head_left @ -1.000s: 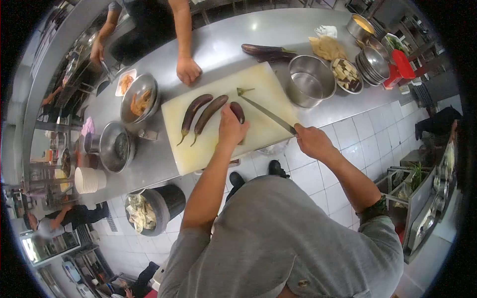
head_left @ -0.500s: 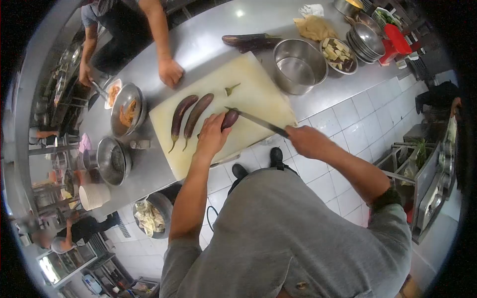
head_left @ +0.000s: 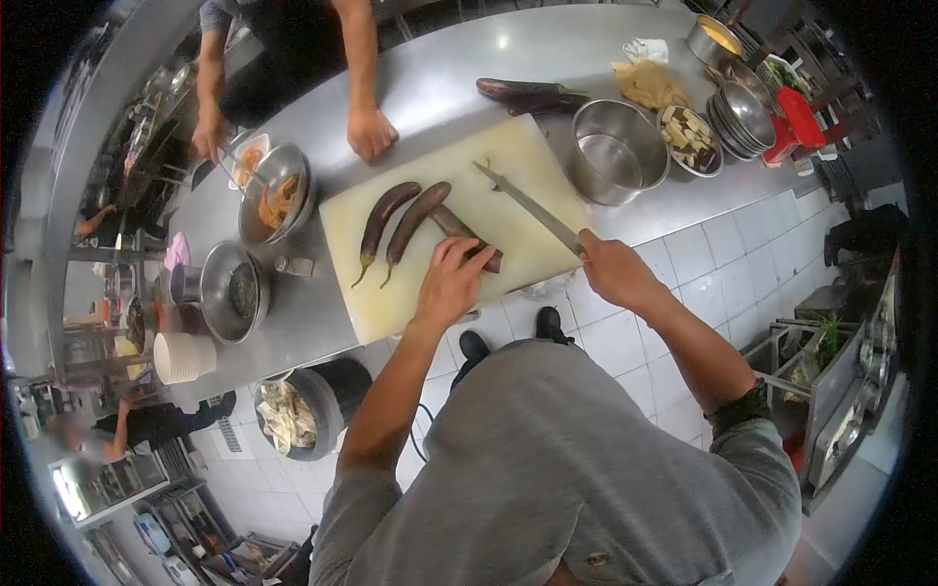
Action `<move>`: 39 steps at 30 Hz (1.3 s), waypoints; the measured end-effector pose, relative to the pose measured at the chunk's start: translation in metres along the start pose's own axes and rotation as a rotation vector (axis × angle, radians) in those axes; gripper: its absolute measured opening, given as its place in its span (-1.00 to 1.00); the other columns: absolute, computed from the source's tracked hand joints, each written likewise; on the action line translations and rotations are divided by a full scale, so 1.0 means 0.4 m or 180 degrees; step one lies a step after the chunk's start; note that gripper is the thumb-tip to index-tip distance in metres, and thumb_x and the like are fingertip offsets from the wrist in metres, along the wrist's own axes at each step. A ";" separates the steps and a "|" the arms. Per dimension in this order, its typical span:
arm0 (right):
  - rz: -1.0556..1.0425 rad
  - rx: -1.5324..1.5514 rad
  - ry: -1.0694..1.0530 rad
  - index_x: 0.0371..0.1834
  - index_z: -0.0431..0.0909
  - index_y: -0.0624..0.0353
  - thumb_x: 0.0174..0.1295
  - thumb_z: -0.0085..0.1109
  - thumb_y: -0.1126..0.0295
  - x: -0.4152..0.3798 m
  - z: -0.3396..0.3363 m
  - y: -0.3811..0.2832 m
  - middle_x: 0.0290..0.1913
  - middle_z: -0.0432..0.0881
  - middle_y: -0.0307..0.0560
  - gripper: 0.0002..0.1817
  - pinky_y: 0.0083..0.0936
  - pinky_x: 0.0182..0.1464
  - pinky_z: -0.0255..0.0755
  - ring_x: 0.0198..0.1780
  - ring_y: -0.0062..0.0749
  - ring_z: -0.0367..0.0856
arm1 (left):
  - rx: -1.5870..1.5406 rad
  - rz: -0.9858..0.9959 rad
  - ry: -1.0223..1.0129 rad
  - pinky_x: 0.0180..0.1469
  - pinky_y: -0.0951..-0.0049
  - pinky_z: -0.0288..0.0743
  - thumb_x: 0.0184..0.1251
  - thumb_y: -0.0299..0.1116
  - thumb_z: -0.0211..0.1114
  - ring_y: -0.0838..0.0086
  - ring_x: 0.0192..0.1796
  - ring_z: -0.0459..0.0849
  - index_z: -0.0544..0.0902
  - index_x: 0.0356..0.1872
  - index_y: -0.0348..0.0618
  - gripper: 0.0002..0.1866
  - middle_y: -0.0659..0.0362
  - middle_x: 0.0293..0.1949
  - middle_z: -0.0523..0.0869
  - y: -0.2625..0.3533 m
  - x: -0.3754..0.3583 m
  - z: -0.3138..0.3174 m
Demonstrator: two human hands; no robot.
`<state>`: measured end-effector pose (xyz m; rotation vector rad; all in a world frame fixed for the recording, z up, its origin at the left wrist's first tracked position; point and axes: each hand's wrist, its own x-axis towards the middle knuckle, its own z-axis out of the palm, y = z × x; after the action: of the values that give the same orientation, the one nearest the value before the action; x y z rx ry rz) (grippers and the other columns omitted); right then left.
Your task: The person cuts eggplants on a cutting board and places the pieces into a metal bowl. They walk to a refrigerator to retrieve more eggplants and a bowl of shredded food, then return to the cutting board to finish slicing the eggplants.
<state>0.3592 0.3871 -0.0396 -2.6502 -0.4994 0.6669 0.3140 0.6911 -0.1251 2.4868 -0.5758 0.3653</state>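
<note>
My left hand rests its fingers on a long dark eggplant lying on the pale cutting board. Two more whole eggplants lie side by side just left of it. My right hand grips the handle of a long knife, whose blade points up and left over the board, clear of the eggplant.
An empty steel pot, a bowl of cut eggplant pieces, stacked bowls and spare eggplants sit beyond the board. Another person's hand rests on the counter. A steel bowl of food stands left. A bin is below.
The knife has swung off the eggplant and now points away over the board. The eggplant has turned to lie lengthwise under my left fingers. The cut stem piece is no longer visible.
</note>
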 end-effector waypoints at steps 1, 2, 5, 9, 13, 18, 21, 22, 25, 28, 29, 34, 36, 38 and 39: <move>0.0074 0.0129 -0.0014 0.12 0.35 0.23 0.45 -0.01 0.42 -0.003 -0.011 -0.011 -0.16 0.73 0.33 -0.75 0.17 0.03 0.50 -0.07 0.41 0.67 | -0.0181 0.0085 0.0094 0.36 0.11 0.46 0.16 -0.57 0.33 0.02 0.29 0.50 0.70 0.16 -0.08 -0.52 0.05 0.20 0.60 0.005 0.006 0.010; -0.0034 0.0175 -0.0057 0.14 0.35 0.22 0.46 0.00 0.41 -0.011 -0.025 -0.026 -0.16 0.73 0.32 -0.74 0.15 0.03 0.51 -0.07 0.41 0.67 | -0.0313 0.0047 0.0111 0.35 0.11 0.46 0.17 -0.56 0.33 0.01 0.28 0.50 0.69 0.14 -0.11 -0.55 0.04 0.19 0.61 0.013 0.012 0.020; -0.0289 0.0219 -0.0165 0.19 0.36 0.22 0.46 0.00 0.38 -0.022 -0.050 -0.047 -0.20 0.74 0.26 -0.70 0.04 -0.03 0.56 -0.11 0.31 0.70 | -0.0614 0.0027 0.0230 0.30 0.08 0.47 0.19 -0.55 0.34 -0.02 0.22 0.53 0.67 0.06 -0.20 -0.64 -0.01 0.12 0.63 0.029 0.045 0.031; 0.0222 0.0603 -0.0786 0.15 0.39 0.24 0.46 0.00 0.37 -0.018 -0.142 -0.102 -0.36 0.71 0.15 -0.71 -0.14 -0.33 0.63 -0.34 -0.01 0.74 | -0.0649 -0.0153 0.0488 0.22 0.06 0.48 0.22 -0.55 0.35 -0.05 0.13 0.57 0.66 -0.07 -0.25 -0.76 -0.09 0.04 0.65 0.016 0.044 0.056; 0.0537 0.0770 -0.1181 0.12 0.40 0.23 0.46 0.00 0.34 -0.003 -0.177 -0.122 -0.43 0.67 0.00 -0.73 -0.35 -0.53 0.59 -0.48 -0.33 0.68 | -0.0716 -0.0220 0.0717 0.20 0.07 0.48 0.26 -0.53 0.34 -0.05 0.10 0.57 0.66 -0.08 -0.26 -0.79 -0.09 0.00 0.64 0.003 0.043 0.062; 0.0554 0.0772 -0.1322 0.09 0.42 0.21 0.48 -0.09 0.28 0.006 -0.200 -0.145 -0.39 0.65 -0.09 -0.72 -0.38 -0.52 0.54 -0.53 -0.38 0.60 | -0.0834 -0.0251 0.0746 0.18 0.08 0.50 0.25 -0.53 0.33 -0.05 0.09 0.57 0.66 -0.11 -0.25 -0.81 -0.08 -0.01 0.64 -0.002 0.044 0.057; 0.0542 0.0595 -0.1467 0.03 0.42 0.21 0.47 -0.09 0.28 0.026 -0.205 -0.164 -0.38 0.66 -0.07 -0.75 -0.35 -0.50 0.54 -0.53 -0.34 0.61 | -0.0858 -0.0267 0.0777 0.15 0.09 0.50 0.21 -0.53 0.34 -0.02 0.07 0.55 0.66 -0.14 -0.20 -0.81 -0.01 -0.03 0.62 -0.008 0.045 0.057; 0.0552 0.0520 -0.1539 0.01 0.41 0.22 0.46 -0.08 0.28 0.035 -0.205 -0.174 -0.37 0.66 -0.07 -0.75 -0.33 -0.50 0.54 -0.53 -0.32 0.61 | -0.0860 -0.0282 0.0778 0.14 0.10 0.50 0.20 -0.53 0.35 -0.01 0.07 0.54 0.66 -0.14 -0.17 -0.80 0.02 -0.03 0.61 -0.010 0.045 0.059; 0.0317 0.0384 -0.1512 -0.03 0.40 0.24 0.44 -0.09 0.30 0.073 -0.183 -0.192 -0.40 0.65 -0.03 -0.77 -0.29 -0.50 0.54 -0.53 -0.26 0.63 | -0.0901 -0.0304 0.0767 0.13 0.10 0.51 0.18 -0.53 0.36 -0.01 0.07 0.54 0.66 -0.14 -0.17 -0.79 0.02 -0.03 0.62 -0.016 0.042 0.066; 0.0221 0.0267 -0.1352 -0.05 0.38 0.28 0.44 -0.11 0.33 0.109 -0.148 -0.222 -0.42 0.65 0.05 -0.77 -0.24 -0.50 0.55 -0.53 -0.21 0.66 | -0.0867 -0.0256 0.0778 0.14 0.11 0.50 0.18 -0.54 0.37 -0.01 0.09 0.54 0.66 -0.13 -0.17 -0.78 0.01 -0.03 0.62 -0.018 0.040 0.065; 0.0180 0.0285 -0.1305 -0.06 0.37 0.29 0.43 -0.11 0.34 0.110 -0.134 -0.219 -0.42 0.65 0.08 -0.78 -0.23 -0.50 0.55 -0.53 -0.19 0.67 | -0.0856 -0.0260 0.0792 0.14 0.11 0.50 0.18 -0.53 0.37 -0.01 0.09 0.54 0.66 -0.13 -0.17 -0.78 0.00 -0.03 0.62 -0.019 0.040 0.065; 0.0216 0.0374 -0.1314 0.01 0.46 0.37 0.39 -0.06 0.41 0.048 -0.112 -0.220 -0.28 0.72 0.33 -0.73 -0.09 -0.46 0.63 -0.42 0.07 0.78 | -0.0882 -0.0403 0.0727 0.17 0.10 0.49 0.17 -0.56 0.35 -0.02 0.10 0.56 0.66 -0.16 -0.23 -0.80 -0.05 -0.02 0.64 -0.015 0.028 0.068; 0.0118 0.0354 -0.1181 0.04 0.45 0.41 0.34 -0.05 0.45 0.029 -0.081 -0.192 -0.25 0.72 0.38 -0.71 -0.05 -0.35 0.65 -0.33 0.14 0.78 | -0.0913 -0.0390 0.0764 0.18 0.10 0.49 0.18 -0.56 0.35 -0.02 0.11 0.56 0.66 -0.17 -0.23 -0.81 -0.06 -0.02 0.63 -0.013 0.023 0.069; -0.0059 0.0337 -0.0951 0.02 0.42 0.41 0.35 -0.04 0.45 0.021 -0.029 -0.168 -0.26 0.70 0.41 -0.73 0.00 -0.24 0.62 -0.26 0.23 0.76 | -0.0914 -0.0376 0.0789 0.16 0.10 0.49 0.20 -0.54 0.36 -0.01 0.09 0.55 0.66 -0.15 -0.22 -0.81 -0.04 -0.03 0.62 -0.010 0.019 0.072; -0.0193 0.0326 -0.0773 -0.01 0.41 0.40 0.38 -0.04 0.43 0.024 0.005 -0.156 -0.28 0.69 0.43 -0.75 0.03 -0.18 0.59 -0.23 0.29 0.73 | -0.0892 -0.0357 0.0803 0.15 0.10 0.49 0.21 -0.53 0.36 0.00 0.08 0.54 0.66 -0.14 -0.21 -0.80 -0.02 -0.03 0.62 -0.014 0.019 0.071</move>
<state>0.3506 0.4460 -0.0186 -2.4613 -0.5925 0.9747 0.3271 0.6766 -0.1480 2.1519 -0.3558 0.5080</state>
